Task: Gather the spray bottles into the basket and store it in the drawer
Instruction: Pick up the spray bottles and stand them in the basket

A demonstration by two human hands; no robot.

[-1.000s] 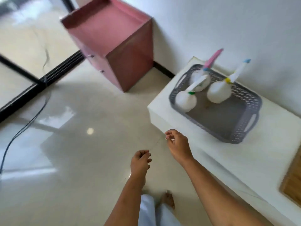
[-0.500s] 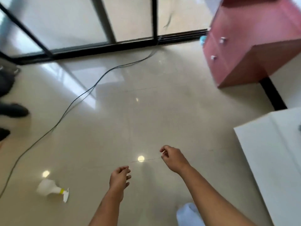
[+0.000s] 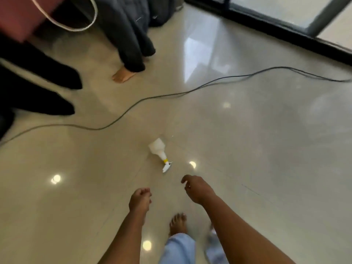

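Note:
A white spray bottle (image 3: 158, 149) with a yellow collar and white trigger head lies on its side on the glossy floor, nozzle toward me. My right hand (image 3: 196, 187) hangs just below and to the right of it, fingers loosely curled and apart, holding nothing. My left hand (image 3: 140, 200) is lower and a little to the bottle's left, fingers curled into a loose fist, empty. Neither hand touches the bottle. The basket, the table and the drawer are out of view.
A dark cable (image 3: 171, 95) snakes across the floor beyond the bottle. A person's bare foot (image 3: 122, 76) and dark trousers (image 3: 129, 35) stand at the back left, dark shoes (image 3: 57, 77) at the left. A dark door frame (image 3: 285, 21) runs along the back right. My own foot (image 3: 177, 223) is below.
My view has swung left, away from the table and basket, to the floor. The fallen bottle moved from the lower left to the centre, now close to my hands.

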